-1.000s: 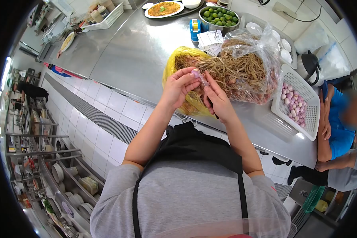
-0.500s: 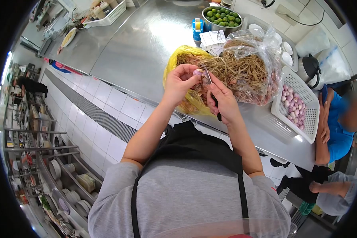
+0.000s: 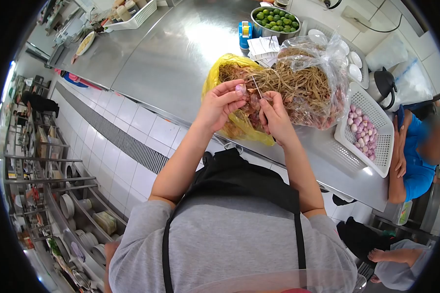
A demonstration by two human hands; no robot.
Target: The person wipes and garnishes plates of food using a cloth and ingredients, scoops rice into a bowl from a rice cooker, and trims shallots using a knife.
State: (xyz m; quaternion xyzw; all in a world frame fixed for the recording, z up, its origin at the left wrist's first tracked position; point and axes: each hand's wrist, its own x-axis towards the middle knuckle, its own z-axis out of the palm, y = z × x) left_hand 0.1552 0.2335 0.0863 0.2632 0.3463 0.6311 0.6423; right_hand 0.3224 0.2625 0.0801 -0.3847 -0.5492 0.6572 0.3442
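Observation:
Between its fingertips my left hand [image 3: 222, 103] pinches a small pink shallot [image 3: 240, 88]. My right hand [image 3: 276, 117] is closed around the dark handle of a small knife [image 3: 256, 86], whose thin blade points up and away, slightly apart from the shallot. Both hands are over a yellow plastic bag [image 3: 211, 73] with reddish-brown contents. Behind and to the right lies a clear bag [image 3: 335, 78] with dried stalks [image 3: 308, 78] showing. Further right, a white perforated basket [image 3: 387, 146] contains several peeled shallots [image 3: 362, 132].
A steel bowl [image 3: 274, 35] of green limes stands at the back, beside a blue tape dispenser [image 3: 245, 36] and white papers [image 3: 263, 47]. A black-lidded jug [image 3: 382, 85] is behind the basket. A person in blue [image 3: 418, 161] leans at the steel counter's [image 3: 156, 63] right end.
The knife blade has moved away from the shallot, and my right hand has shifted slightly. At the lower right, another person has moved downward in view.

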